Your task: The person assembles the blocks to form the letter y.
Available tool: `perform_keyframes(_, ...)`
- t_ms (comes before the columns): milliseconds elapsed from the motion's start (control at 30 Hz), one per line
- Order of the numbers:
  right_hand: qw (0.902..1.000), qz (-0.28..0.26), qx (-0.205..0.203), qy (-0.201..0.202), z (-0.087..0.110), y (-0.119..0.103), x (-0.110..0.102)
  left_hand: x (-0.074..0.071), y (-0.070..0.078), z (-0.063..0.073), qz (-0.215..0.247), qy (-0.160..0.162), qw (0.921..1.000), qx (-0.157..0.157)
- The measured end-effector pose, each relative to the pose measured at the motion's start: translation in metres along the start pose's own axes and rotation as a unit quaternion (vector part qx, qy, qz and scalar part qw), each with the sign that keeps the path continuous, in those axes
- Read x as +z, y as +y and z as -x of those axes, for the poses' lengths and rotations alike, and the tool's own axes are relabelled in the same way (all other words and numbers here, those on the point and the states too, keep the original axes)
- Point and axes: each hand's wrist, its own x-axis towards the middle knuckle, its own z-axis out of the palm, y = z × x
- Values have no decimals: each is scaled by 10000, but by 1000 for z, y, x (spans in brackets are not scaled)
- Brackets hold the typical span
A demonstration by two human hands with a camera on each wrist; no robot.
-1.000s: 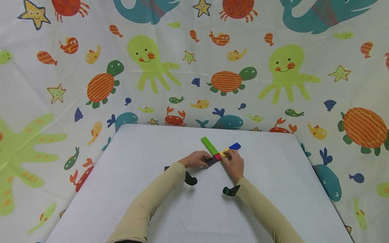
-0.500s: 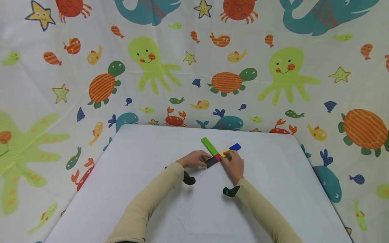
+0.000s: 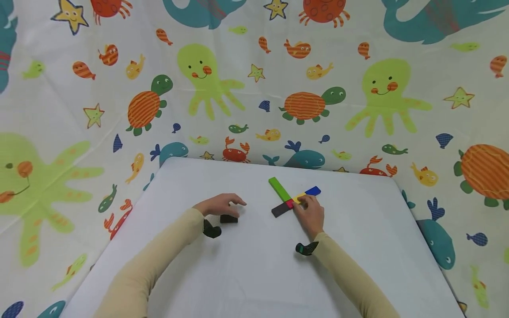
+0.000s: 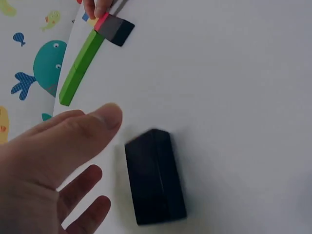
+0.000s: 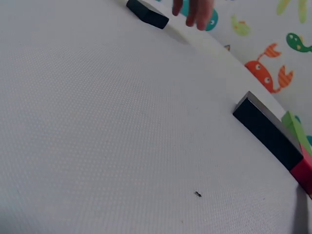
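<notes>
My left hand (image 3: 222, 205), fingers spread and holding nothing, hovers by a loose black block (image 3: 228, 219). The left wrist view shows the thumb (image 4: 109, 117) just beside that block, apart from it. Farther right, coloured blocks lie joined or touching in a cross-like shape: a long green block (image 3: 280, 190), a small red block (image 3: 290, 203), a second black block (image 3: 281, 209), a yellow block (image 3: 299, 197) and a blue block (image 3: 313, 191). My right hand (image 3: 311, 216) pinches the yellow block near the red one; its fingers partly hide the yellow.
Everything lies on a white-covered table (image 3: 254, 260). Behind it hangs a cloth (image 3: 246, 97) printed with sea animals. The table's far edge runs a little beyond the green block. Dark wrist devices (image 3: 306, 248) sit below both hands.
My left hand has let go of the black block beside the red one and moved left to the loose black block. The right hand stays at the yellow block. The head view shifted slightly.
</notes>
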Motion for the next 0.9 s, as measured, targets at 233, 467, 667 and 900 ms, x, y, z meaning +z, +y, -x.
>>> perform_keyframes(233, 9999, -65, -57, 85, -3, 1, -9, -5, -19, 25, -65, -346, 9993, -127)
perform_keyframes(467, 9999, -11, -105, 85, -7, 7, -9, 6, -21, 21, -13, -375, 9990, 255)
perform_keyframes(667, 9999, 0, -133, 86, -8, 8, -7, 19, -13, 7, -123, -160, 9985, 516)
perform_keyframes(900, 9999, 36, -55, -95, -8, 4, -7, 27, -1, -4, -102, -195, 9974, 692)
